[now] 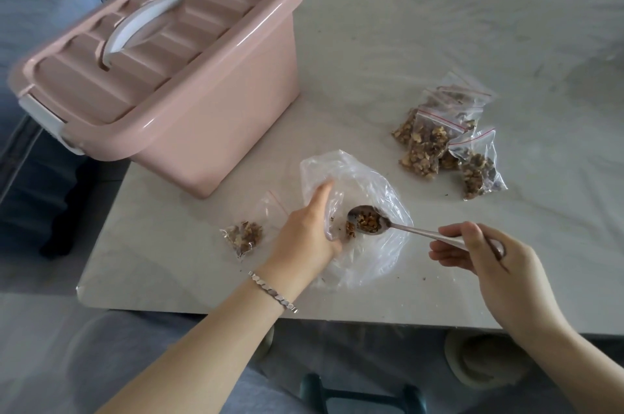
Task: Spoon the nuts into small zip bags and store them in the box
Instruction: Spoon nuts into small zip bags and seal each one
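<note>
A large clear plastic bag (371, 197) lies near the table's front edge with a few nut pieces (351, 229) left inside. My left hand (309, 231) grips its left side and holds it open. My right hand (479, 251) pinches the handle of a metal spoon (368, 221), whose bowl sits inside the bag, loaded with nuts. A small zip bag (248, 231), partly filled and open, lies left of my left hand. Several filled zip bags (445, 140) are piled to the right. The pink box (189, 109) stands at the left with its lid on.
The white marble-look table (439, 25) has crumbs scattered near the bags. A blue-grey sofa (50, 8) runs behind and left of the table. Under the table's front edge sit a beige slipper (472, 359) and a dark green frame (361, 396).
</note>
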`<state>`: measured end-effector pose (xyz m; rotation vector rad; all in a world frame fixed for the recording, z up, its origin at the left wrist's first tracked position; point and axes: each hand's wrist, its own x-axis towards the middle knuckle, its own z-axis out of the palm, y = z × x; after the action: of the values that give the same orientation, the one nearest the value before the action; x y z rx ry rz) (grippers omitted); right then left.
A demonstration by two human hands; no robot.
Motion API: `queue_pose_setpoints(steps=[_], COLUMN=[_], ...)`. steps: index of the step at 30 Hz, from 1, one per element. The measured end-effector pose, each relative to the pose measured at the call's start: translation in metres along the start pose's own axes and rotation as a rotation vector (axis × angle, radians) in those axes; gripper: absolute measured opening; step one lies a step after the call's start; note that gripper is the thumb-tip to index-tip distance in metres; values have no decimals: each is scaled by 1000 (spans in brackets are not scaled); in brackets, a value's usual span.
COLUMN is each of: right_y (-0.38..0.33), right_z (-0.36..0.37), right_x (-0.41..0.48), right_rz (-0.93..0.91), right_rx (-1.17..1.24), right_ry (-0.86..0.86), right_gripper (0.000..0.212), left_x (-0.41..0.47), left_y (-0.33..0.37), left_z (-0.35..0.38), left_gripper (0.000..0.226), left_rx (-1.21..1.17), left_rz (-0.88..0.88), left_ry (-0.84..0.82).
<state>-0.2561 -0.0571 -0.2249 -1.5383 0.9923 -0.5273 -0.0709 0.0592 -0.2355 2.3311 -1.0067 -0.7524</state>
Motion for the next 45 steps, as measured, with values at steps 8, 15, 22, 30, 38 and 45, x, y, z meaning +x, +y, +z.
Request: queue_pose_setpoints(steps=[8,15,22,30,38,45], right_y=[4,-1,-13,-36,-43,-48], right_z=[4,1,-6,-17,-6,10], right_x=[-4,5,16,34,40,34], right_rz=[165,414,359,151,127,135], right_rx=[184,553,606,451,438,437], right_ry=[21,64,70,137,129,79], right_gripper=[29,34,35,36,39,40], left_x=[1,8,33,28,-12,-1], left_y=[7,8,9,21,-56,-72], left_z=[4,-11,-8,-16,-54,-35], left_gripper=[75,72,71,49,119,86], left_rx=[-200,-193,-23,-105,76,209], left_rz=[-77,-10,-106,132,-140,-89], left_ry=[88,123,94,232,109,227])
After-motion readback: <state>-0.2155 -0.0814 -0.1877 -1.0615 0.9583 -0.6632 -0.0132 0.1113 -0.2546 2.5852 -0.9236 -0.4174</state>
